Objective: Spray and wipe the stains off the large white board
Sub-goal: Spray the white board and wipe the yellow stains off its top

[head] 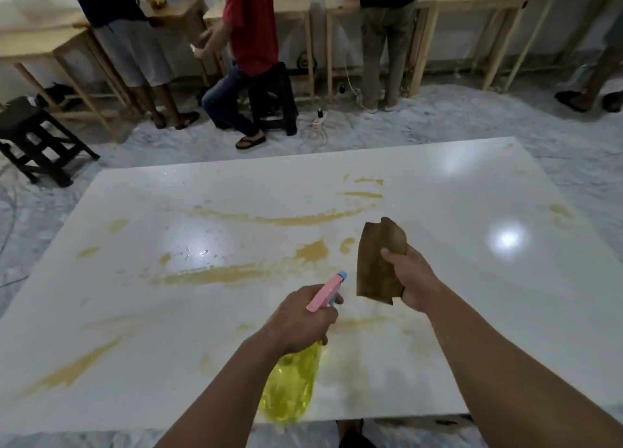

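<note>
The spray bottle [303, 356] is being gripped by the left hand [300, 319], nozzle aimed, seemingly, at stains [215, 274] on the white board [472, 312] beyond, while the brown cloth [381, 262], just right, is being clutched by the right hand [413, 279].

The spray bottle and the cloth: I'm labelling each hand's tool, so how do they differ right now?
The spray bottle is clear yellow with a pink head, gripped by the left hand; the cloth is brown, folded and limp, gripped by the right hand. Both are held above the stained white board.
</note>
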